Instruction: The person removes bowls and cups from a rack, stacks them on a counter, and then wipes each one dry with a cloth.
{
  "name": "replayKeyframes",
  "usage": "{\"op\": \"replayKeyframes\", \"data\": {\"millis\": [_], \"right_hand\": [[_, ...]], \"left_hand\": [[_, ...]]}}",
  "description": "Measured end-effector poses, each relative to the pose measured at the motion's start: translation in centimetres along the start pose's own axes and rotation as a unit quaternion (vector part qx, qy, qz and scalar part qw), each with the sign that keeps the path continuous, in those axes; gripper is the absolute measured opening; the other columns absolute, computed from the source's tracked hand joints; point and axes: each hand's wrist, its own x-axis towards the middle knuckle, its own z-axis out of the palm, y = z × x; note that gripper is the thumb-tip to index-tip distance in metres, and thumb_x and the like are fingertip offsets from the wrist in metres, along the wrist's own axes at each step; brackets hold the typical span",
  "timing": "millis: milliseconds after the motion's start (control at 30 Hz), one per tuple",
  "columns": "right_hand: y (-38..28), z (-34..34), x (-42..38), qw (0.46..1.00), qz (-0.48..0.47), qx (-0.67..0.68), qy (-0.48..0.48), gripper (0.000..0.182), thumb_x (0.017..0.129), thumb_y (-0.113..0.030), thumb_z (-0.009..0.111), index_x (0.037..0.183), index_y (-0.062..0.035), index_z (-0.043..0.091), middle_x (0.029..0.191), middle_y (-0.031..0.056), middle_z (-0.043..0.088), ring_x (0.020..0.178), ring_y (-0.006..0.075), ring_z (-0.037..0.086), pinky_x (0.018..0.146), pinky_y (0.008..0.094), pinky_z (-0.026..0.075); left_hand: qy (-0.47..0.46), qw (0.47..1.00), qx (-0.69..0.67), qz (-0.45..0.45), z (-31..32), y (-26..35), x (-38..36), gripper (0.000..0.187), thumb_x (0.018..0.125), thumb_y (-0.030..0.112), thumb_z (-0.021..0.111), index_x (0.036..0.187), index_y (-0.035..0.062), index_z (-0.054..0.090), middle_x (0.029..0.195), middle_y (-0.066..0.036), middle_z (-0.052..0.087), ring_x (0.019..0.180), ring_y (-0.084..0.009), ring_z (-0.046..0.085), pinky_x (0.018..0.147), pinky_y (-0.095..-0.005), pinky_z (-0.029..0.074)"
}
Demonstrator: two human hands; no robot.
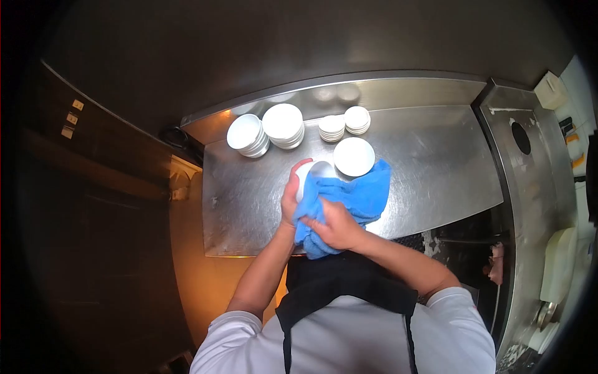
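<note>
My left hand (pixel 290 195) grips a white bowl (pixel 303 176) by its side, over the near part of the steel counter (pixel 243 206). A blue towel (pixel 361 196) covers much of that bowl and hangs down past the counter's front edge. Bunched cloth is clutched in my right hand (pixel 337 225), pressed against the bowl; those fingertips are partly hidden by the towel. Just beyond the towel stands another white bowl (pixel 354 157).
Two stacks of larger white bowls, a left stack (pixel 245 132) and a taller stack (pixel 283 123), stand near the back wall. Right of them are stacks of small dishes (pixel 332 127). A steel ledge with a dark oval hole (pixel 521 138) borders the right side.
</note>
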Motion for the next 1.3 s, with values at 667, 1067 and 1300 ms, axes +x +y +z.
{"op": "replayKeyframes", "data": {"millis": [667,1067,1300], "right_hand": [[4.2,0.0,1.5,0.941,-0.248,-0.23,0.01,0.046,0.072,-0.006,0.072,0.117,-0.002,0.06,0.127,0.0249,0.058,0.123,0.0377,0.053,0.108,0.0489,0.038],[4.8,-2.1,2.3,0.838,-0.327,-0.432,0.07,0.045,0.068,-0.005,0.072,0.112,-0.0013,0.063,0.119,0.0193,0.063,0.12,0.0366,0.056,0.102,0.0503,0.04],[1.1,-1.6,0.3,0.887,-0.247,-0.386,-0.048,0.066,0.062,-0.001,0.072,0.126,-0.0008,0.056,0.134,0.0194,0.055,0.132,0.0315,0.047,0.112,0.0498,0.033]], "left_hand": [[0.003,0.99,-0.092,-0.11,-2.3,0.9,0.4,0.057,0.098,0.042,0.046,0.134,-0.0016,0.049,0.122,-0.016,0.062,0.112,-0.0271,0.061,0.1,-0.0403,0.047],[-0.013,0.987,-0.038,-0.155,-0.1,3.6,0.4,0.06,0.093,0.041,0.05,0.132,-0.0045,0.051,0.126,-0.019,0.06,0.117,-0.0284,0.058,0.103,-0.042,0.045],[-0.02,0.952,-0.178,-0.247,-0.6,2.8,-0.2,0.062,0.093,0.044,0.049,0.129,-0.005,0.056,0.122,-0.022,0.064,0.109,-0.0325,0.063,0.101,-0.0446,0.047]]}}
